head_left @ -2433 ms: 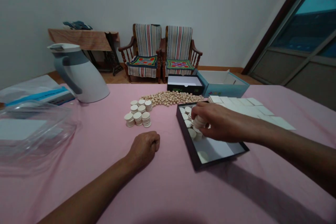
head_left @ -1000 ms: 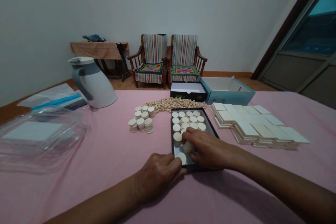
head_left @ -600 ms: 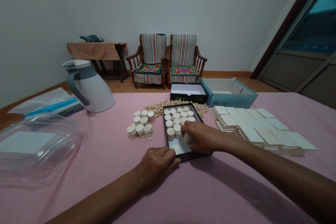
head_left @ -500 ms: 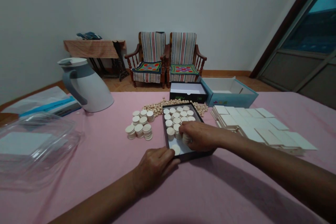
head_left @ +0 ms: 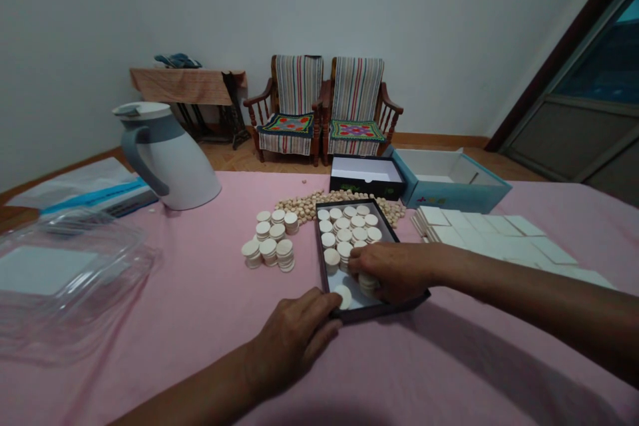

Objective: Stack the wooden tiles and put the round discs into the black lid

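A shallow black-rimmed box tray [head_left: 320,239] lies on the pink cloth in front of me, holding several stacks of pale round wooden discs [head_left: 343,234]. My left hand [head_left: 302,329] grips the tray's near left corner, fingertips beside a single flat disc [head_left: 343,295]. Inside the tray's near right part, my right hand [head_left: 387,269] is closed around a stack of discs [head_left: 368,285]; its fingertips are partly hidden. More disc stacks [head_left: 268,249] stand on the cloth to the left of the tray.
Small wooden beads [head_left: 304,205] are heaped behind the tray. A black box [head_left: 367,183] and a blue box [head_left: 449,193] stand farther back. Square white tiles [head_left: 494,239] lie at right. A grey-white jug [head_left: 184,170] and clear plastic container [head_left: 74,273] are at left.
The view has shifted slightly, so everything sits a little differently in it. Both hands keep their places at the tray, with the right still around the disc stack.
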{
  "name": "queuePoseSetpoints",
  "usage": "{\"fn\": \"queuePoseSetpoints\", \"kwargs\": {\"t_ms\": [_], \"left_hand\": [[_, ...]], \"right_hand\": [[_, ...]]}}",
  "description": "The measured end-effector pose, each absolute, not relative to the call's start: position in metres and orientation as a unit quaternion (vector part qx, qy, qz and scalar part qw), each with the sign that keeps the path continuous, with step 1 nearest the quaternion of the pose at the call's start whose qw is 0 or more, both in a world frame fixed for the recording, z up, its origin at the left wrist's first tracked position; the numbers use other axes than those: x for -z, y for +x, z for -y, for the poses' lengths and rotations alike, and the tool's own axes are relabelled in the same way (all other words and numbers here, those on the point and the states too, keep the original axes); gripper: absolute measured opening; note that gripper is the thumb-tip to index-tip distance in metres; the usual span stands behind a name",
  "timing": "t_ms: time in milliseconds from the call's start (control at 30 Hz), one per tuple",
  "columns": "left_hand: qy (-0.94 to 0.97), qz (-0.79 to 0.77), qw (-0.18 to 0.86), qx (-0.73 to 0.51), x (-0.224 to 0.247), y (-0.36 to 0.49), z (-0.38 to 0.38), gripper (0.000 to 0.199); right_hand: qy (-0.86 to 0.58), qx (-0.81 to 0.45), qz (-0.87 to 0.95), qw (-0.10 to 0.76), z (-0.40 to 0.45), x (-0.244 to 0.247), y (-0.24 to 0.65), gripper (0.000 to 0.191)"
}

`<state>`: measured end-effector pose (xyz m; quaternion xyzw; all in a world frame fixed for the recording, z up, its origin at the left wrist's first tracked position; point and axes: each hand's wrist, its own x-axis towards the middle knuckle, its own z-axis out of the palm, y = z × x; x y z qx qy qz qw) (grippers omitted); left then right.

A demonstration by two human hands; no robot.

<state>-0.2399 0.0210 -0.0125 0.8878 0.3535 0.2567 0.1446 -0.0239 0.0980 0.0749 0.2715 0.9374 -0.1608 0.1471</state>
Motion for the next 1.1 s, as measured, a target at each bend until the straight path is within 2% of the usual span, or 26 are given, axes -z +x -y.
{"fn": "queuePoseSetpoints", "kwargs": {"t_ms": [100, 333, 633, 1100], "left_hand": [[0.896, -0.350, 0.142, -0.234, 0.010, -0.238, -0.023, 0.009], [0.902, -0.333, 0.173, -0.214, 0.008, -0.246, -0.020, 0.007], [0.878, -0.321, 0.186, -0.302, 0.022, -0.254, -0.017, 0.037], [0.854, -0.331, 0.233, -0.327, 0.027, -0.257, -0.021, 0.042]], "right_hand": [[0.287, 0.168, -0.933, 0.138, -0.093, -0.076, -0.024, 0.036], [0.313, 0.175, -0.923, 0.139, -0.082, -0.080, -0.030, 0.034], [0.266, 0.189, -0.936, 0.130, -0.089, -0.069, -0.029, 0.032], [0.220, 0.221, -0.939, 0.147, -0.095, -0.061, -0.034, 0.036]]}}
